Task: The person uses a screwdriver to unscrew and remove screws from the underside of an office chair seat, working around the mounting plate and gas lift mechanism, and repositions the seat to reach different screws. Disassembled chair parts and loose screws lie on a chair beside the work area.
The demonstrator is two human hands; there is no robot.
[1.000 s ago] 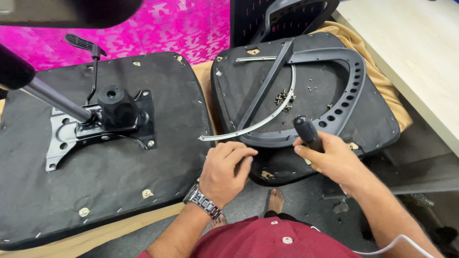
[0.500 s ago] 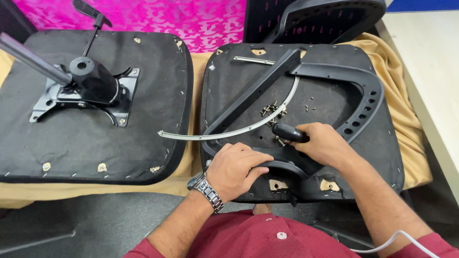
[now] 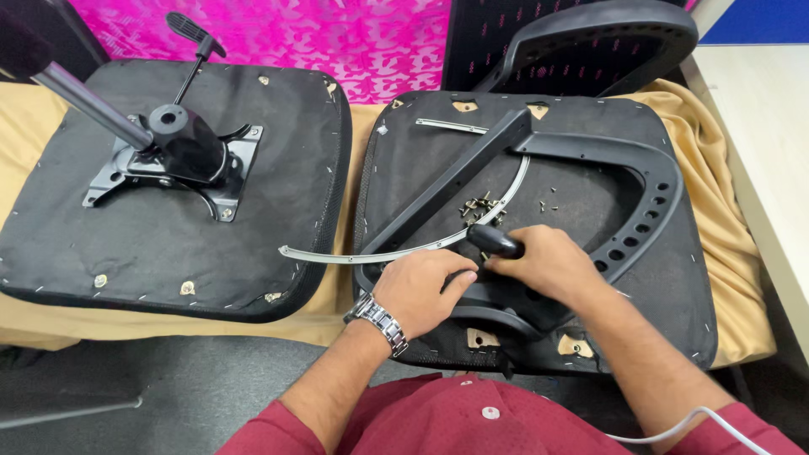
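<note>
Two upturned black chair seats lie side by side on a tan cloth. On the right seat (image 3: 674,278) rests a black plastic armrest frame (image 3: 628,160) and a thin curved metal strip (image 3: 404,250). My right hand (image 3: 552,265) grips a black tool handle (image 3: 495,242), its tip by a small heap of screws (image 3: 480,206). My left hand (image 3: 421,291), wearing a metal wristwatch, presses on the frame's near edge beside the tool. The left seat (image 3: 126,253) carries a black metal mechanism plate (image 3: 181,156) with a gas cylinder (image 3: 80,97) sticking up.
A tan cloth (image 3: 362,135) covers the work surface. A pink patterned fabric (image 3: 337,42) lies behind. A black mesh chair back (image 3: 590,46) stands at the far right. A pale table edge (image 3: 767,109) runs along the right, and a white cable (image 3: 674,425) crosses my right sleeve.
The view has shifted so both seats sit more centred. My right hand brought the tool handle in towards the screws; my left hand stays on the frame.
</note>
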